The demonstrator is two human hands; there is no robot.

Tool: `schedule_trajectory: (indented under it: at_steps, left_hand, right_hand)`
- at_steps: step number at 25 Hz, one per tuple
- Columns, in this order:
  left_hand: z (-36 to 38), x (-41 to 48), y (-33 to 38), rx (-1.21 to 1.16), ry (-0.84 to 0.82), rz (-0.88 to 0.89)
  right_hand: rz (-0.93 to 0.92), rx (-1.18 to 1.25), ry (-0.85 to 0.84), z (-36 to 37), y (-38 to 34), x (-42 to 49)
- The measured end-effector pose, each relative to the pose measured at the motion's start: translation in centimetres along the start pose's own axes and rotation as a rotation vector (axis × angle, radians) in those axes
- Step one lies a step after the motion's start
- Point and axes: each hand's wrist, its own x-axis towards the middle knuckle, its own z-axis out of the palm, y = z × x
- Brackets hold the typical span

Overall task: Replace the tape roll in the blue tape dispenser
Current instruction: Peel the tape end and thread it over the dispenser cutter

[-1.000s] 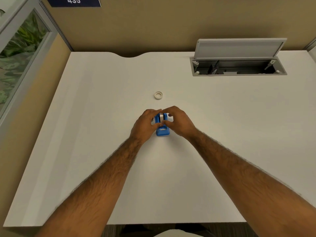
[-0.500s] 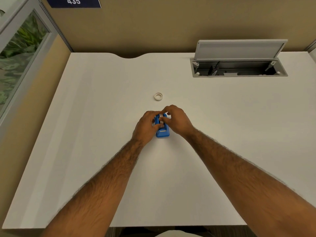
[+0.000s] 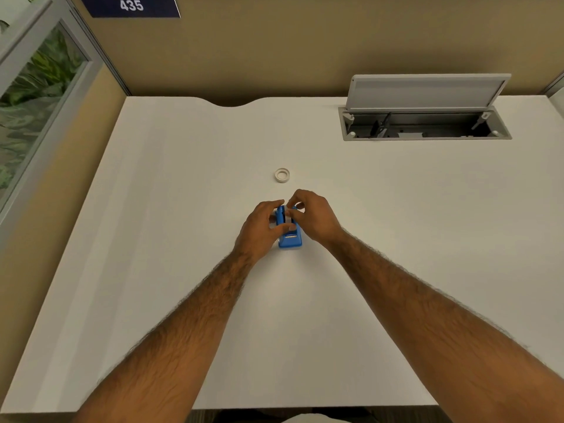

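A small blue tape dispenser [image 3: 290, 239] stands on the white desk [image 3: 183, 209], its cutter end toward me. My left hand [image 3: 259, 227] grips its left side, thumb across the front. My right hand [image 3: 314, 218] is at the right side, its fingertips pinched on the tape roll [image 3: 287, 218] that sits between the blue walls. A small white ring, a loose tape roll or bare core [image 3: 282, 174], lies flat on the desk just beyond the hands.
An open cable hatch [image 3: 427, 129] with its raised grey lid [image 3: 427, 91] sits in the desk at the back right. A tan partition wall runs behind the desk, and a glass panel stands at the left.
My right fingers have shifted over the top of the roll in the dispenser. The left hand keeps its hold, and the dispenser and white ring stay where they were.
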Motion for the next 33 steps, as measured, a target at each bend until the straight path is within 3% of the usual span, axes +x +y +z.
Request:
schedule_trajectory:
  at_steps: [33]
  left_hand:
    - [1.1,0.9,-0.8,-0.008,0.045,-0.003]
  right_hand:
    - [0.025,-0.085,0.079,0.3,-0.8,0.2]
